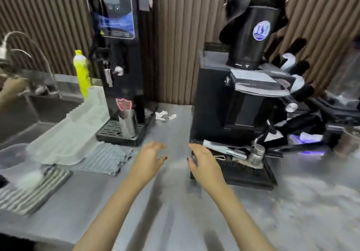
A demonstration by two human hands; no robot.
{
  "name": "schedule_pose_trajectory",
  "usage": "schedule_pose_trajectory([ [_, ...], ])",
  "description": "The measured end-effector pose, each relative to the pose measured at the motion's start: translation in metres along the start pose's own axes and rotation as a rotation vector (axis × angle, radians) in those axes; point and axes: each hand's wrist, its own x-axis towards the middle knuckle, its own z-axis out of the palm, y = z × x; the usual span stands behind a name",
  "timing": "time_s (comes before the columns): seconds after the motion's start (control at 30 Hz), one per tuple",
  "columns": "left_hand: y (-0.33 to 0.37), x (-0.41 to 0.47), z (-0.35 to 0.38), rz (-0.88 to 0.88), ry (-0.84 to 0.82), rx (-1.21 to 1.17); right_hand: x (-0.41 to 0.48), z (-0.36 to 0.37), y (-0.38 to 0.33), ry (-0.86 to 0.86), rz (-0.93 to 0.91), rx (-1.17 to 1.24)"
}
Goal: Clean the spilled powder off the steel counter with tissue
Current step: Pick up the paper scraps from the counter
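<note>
Two crumpled pieces of tissue [165, 115], perhaps more given the blur, are seen at the back of the steel counter [171, 202], beyond both hands. Light, soft and easily torn, they are best pinched by the bulk. The left hand [150, 158] and right hand [203, 162] are held loosely spread, with nothing grasped.

Yellow bottle [81, 73] beside black dispenser [118, 55].
</note>
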Motion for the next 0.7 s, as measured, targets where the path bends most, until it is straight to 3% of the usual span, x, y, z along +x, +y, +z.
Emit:
schedule_pose_trajectory([
  [0.2,-0.091,0.126,0.017,-0.017,-0.105,0.082,0.149,0.082,0.006,-0.03,0.122,0.003],
  [0.4,-0.129,0.254,0.063,0.011,-0.174,0.051,0.275,0.135,0.036,-0.027,0.269,-0.029],
  [0.57,-0.148,0.304,0.1,-0.101,-0.248,0.061,0.334,0.165,0.06,-0.067,0.45,0.029],
  [0.7,-0.167,0.326,0.116,-0.147,-0.271,0.118,0.355,0.18,0.075,-0.153,0.419,-0.093],
])
